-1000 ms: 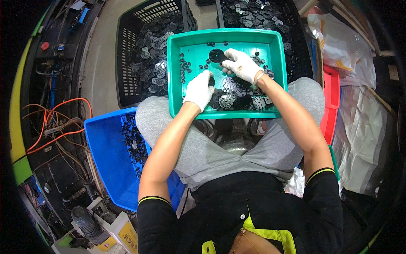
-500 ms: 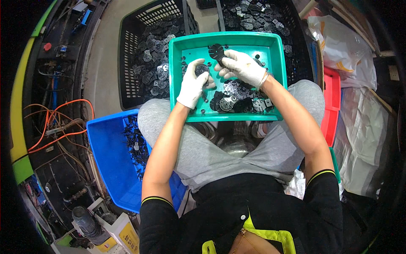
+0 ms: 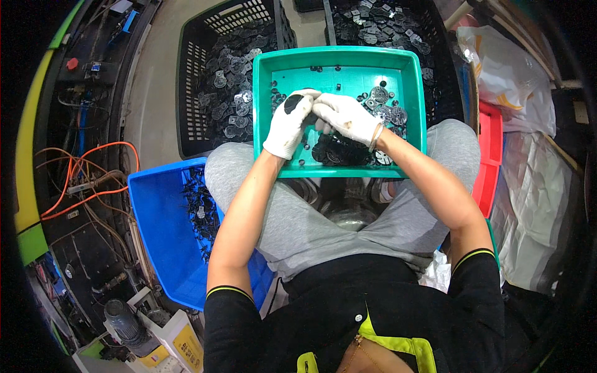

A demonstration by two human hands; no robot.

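- Grip: left hand, white-gloved, appears to grasp a black disc, which shows between its thumb side and forefinger.
- Right hand, likewise gloved, meets the left at the fingertips; its fingers curl out of sight, so whether it grips anything cannot be told.
- Location: the disc is held above the left half of a green tray set across the lap.
- Handling, in my judgement: pinch the disc by its rim, leave its face uncovered, and let the second hand steady rather than press. Working low over the tray should catch anything dropped.
- Count, held: one disc visible; anything further is hidden by the gloves.
- Count, tray: one. Small black rings lie scattered, three by the far wall; the left cluster is too blurred to count. Silver-grey discs and a dark heap of parts overlap; no reliable total.
- Count, surroundings: one blue bin; two large black crates of parts beyond the tray.
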